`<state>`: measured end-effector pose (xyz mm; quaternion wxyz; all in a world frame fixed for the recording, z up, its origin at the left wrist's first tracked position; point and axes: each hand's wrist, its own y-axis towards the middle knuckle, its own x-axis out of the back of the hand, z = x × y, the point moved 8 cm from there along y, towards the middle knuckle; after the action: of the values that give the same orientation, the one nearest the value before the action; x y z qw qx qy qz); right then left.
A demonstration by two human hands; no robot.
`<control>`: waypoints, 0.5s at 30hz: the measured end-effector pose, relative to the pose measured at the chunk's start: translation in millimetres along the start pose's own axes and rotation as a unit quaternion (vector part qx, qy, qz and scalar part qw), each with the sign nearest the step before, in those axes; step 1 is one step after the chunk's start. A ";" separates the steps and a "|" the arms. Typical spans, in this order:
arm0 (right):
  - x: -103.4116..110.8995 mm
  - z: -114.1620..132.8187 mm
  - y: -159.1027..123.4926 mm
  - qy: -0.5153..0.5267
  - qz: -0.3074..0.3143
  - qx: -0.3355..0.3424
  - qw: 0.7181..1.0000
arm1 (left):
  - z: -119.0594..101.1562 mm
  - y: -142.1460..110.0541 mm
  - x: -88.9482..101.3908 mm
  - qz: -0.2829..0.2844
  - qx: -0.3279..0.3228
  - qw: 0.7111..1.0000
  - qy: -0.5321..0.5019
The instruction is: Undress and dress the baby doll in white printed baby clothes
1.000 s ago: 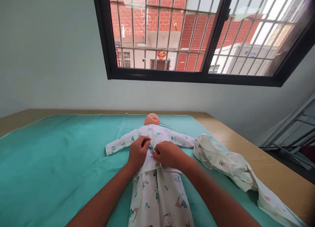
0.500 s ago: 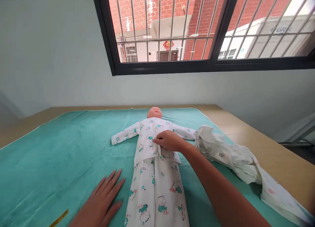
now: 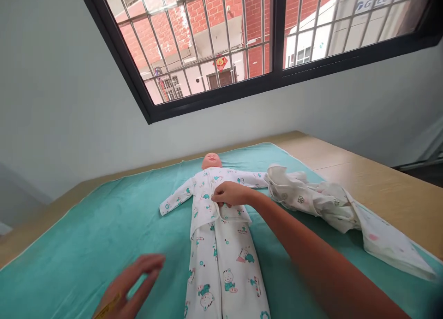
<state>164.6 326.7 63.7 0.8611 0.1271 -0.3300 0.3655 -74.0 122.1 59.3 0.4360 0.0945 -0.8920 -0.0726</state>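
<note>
A doll (image 3: pixel 212 160) lies on its back on the turquoise cloth, dressed in a white printed baby shirt (image 3: pixel 201 207) and matching trousers (image 3: pixel 204 268). My right hand (image 3: pixel 230 193) is closed in a pinch on the shirt's front opening, around the chest and belly. The exact bit of fabric between the fingertips is hidden. Over the cloth at the lower left, my left hand (image 3: pixel 134 282) is apart from the doll, thumb and fingers spread and somewhat blurred. Near its wrist shows a narrow yellow strip (image 3: pixel 109 306) that I cannot make out.
Right of the doll, a crumpled white printed garment (image 3: pixel 321 199) lies by the sleeve and trails toward the lower right. The turquoise cloth (image 3: pixel 114 222) covers much of a wooden tabletop (image 3: pixel 346 171). A wall and a barred window (image 3: pixel 214 42) stand behind.
My left hand has let go of the shirt front and moved down to the left, then curled its fingers somewhat. My right hand stays on the shirt. The view has tilted.
</note>
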 end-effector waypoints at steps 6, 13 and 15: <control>3.6 -9.2 -2.8 0.099 -0.019 -0.002 0.995 | -107.7 137.6 -65.3 0.030 -0.083 0.995 -0.045; 10.6 -34.1 -0.5 0.264 -0.106 0.007 0.959 | -131.1 163.6 -102.9 0.053 -0.181 0.981 -0.040; 9.2 -38.3 0.5 0.281 -0.107 0.005 0.954 | -129.1 162.0 -105.6 0.049 -0.179 0.981 -0.056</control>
<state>187.1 349.6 41.1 0.9523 0.0580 -0.0578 0.2939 74.7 298.0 91.7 0.3983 -0.0329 -0.8911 -0.2150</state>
